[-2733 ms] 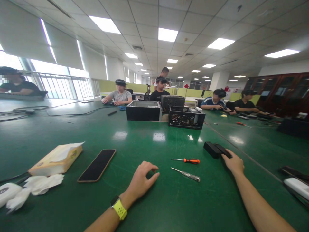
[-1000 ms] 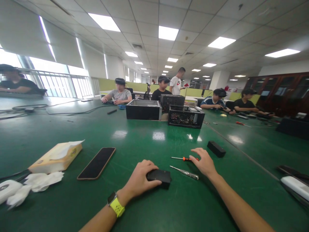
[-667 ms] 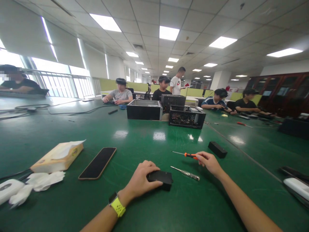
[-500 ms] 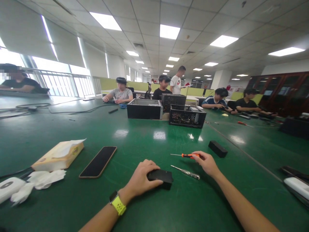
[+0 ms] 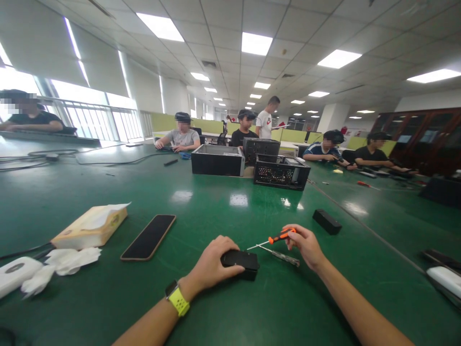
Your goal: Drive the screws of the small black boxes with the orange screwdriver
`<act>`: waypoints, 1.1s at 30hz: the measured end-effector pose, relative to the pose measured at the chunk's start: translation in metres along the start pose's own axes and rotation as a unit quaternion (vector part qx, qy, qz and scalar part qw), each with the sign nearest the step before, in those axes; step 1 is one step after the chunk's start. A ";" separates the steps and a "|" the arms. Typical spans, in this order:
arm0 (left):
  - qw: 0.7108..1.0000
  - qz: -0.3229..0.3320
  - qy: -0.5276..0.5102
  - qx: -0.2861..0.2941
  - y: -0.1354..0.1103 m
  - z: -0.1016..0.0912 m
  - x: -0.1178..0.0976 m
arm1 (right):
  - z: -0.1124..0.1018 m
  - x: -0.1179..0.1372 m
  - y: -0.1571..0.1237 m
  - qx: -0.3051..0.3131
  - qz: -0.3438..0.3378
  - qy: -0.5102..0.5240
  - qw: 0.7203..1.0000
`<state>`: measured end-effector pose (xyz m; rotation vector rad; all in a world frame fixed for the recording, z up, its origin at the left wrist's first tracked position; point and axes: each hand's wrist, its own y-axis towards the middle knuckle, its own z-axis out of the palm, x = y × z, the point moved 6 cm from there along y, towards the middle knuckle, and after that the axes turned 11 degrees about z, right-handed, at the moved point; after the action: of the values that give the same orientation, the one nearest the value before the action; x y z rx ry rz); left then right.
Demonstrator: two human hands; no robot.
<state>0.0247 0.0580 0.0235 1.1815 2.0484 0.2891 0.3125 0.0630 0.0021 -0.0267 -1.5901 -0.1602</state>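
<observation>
My left hand (image 5: 218, 262) is closed around a small black rectangular box (image 5: 245, 262) that rests on the green table, thumb along its near side and fingers over its far left end. Held in the fingers of my right hand (image 5: 304, 244) is a screwdriver (image 5: 281, 236) with an orange and black handle. Its thin shaft slants down to the left, the tip just above and beyond the box's right part. A second screwdriver (image 5: 284, 257) with a clear handle lies on the table below it, between the box and my right hand.
Another black box (image 5: 327, 221) lies to the right. On the left are a phone (image 5: 149, 237), a tissue pack (image 5: 91, 226), crumpled tissues (image 5: 68, 262) and a white device (image 5: 16, 275). Open computer cases (image 5: 218, 161) stand farther back. Several people sit around the table; one person (image 5: 265, 122) stands behind.
The orange screwdriver has tilted, its tip coming down and left toward the black box. My left hand keeps its grip on the box. The view has shifted slightly.
</observation>
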 end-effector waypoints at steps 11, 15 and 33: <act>1.000 0.002 -0.018 0.007 0.000 0.003 0.002 | -0.009 -0.004 0.003 -0.019 -0.001 0.005 1.000; 1.000 -0.002 -0.022 0.008 0.000 0.003 0.003 | -0.009 -0.004 0.003 -0.017 -0.005 0.002 1.000; 1.000 -0.009 -0.018 0.008 0.000 0.007 0.005 | 0.008 0.041 -0.006 -0.011 -0.110 -0.036 0.993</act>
<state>0.0285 0.0609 0.0160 1.1701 2.0328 0.2428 0.3025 0.0542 0.0420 0.1277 -1.6616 -0.3516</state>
